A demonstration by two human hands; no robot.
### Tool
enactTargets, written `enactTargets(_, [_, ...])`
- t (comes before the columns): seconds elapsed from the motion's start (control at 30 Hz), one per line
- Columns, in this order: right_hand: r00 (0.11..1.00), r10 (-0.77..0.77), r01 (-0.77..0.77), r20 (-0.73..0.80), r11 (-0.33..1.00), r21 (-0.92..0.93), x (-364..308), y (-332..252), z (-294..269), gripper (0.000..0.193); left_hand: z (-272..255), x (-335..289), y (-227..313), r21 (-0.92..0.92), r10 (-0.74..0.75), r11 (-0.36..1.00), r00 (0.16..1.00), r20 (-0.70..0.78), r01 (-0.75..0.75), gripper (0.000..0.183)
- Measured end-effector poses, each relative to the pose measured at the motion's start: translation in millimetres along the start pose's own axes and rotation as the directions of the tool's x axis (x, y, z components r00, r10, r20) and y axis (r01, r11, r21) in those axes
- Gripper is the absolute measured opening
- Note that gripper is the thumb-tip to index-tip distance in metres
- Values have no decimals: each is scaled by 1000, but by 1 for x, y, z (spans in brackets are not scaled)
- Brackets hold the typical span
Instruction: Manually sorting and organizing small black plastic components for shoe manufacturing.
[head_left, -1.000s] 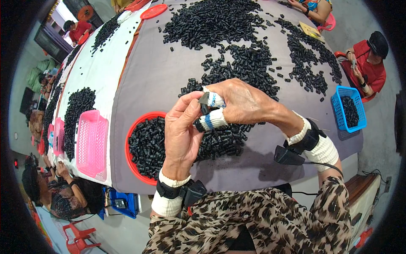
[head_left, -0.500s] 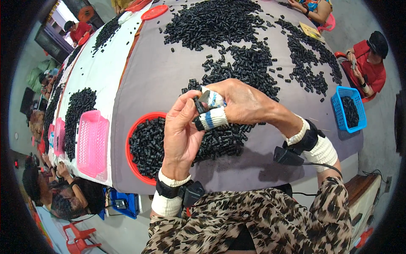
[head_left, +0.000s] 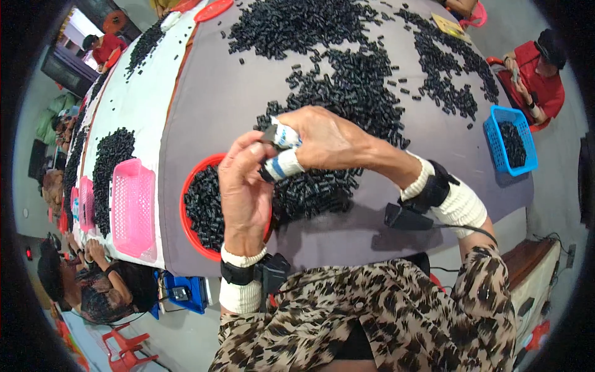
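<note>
Both hands meet just above the bench (head_left: 384, 239). Left hand (head_left: 246, 180): grip pinched, thumb and forefinger tips closed about a small black part (head_left: 268, 150), mostly hidden by the fingers. Right hand (head_left: 328, 139): grip closed on a dark blade-like piece (head_left: 269, 132) between the wrapped forefinger (head_left: 287, 136) and wrapped thumb (head_left: 285, 164); exact kind of piece cannot be told. Judgement on handling: the part probably sits best held firm near its end in the left pinch, with bare fingertips clear of the blade-like piece's edge; short, light strokes against the braced right thumb should give better control than force, and a loose pinch could let the part roll. Position: the part lies at the left fingertips, just left of the right grip. Loose black parts (head_left: 316, 195) lie below and right of the left grip, on the bench; more fill the red basin (head_left: 184, 198) left of and below it. A larger heap (head_left: 353, 80) spreads beyond both grips.
</note>
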State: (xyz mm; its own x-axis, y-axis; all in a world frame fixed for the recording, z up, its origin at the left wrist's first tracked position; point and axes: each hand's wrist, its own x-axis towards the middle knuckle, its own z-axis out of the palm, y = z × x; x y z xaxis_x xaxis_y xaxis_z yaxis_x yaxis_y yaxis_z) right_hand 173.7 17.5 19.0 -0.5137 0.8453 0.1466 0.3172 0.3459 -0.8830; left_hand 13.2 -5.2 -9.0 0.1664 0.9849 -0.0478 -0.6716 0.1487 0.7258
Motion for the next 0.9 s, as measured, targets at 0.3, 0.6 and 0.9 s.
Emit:
enactTargets(0.3, [1000, 16, -16, 11, 999, 33, -1, 9, 15, 38, -18, -9, 1, -92, 9, 996, 1000, 3, -9, 21])
enactTargets(0.6, [991, 126, -126, -46, 992, 14, -19, 26, -9, 40, -102, -20, 30, 729, 442, 672, 860, -254, -130, 22])
enactTargets(0.9, [945, 309, -305, -104, 951, 54, -37, 39, -25, 18, -48, -2, -79, 927, -50, 269, 957, 286, -263, 17])
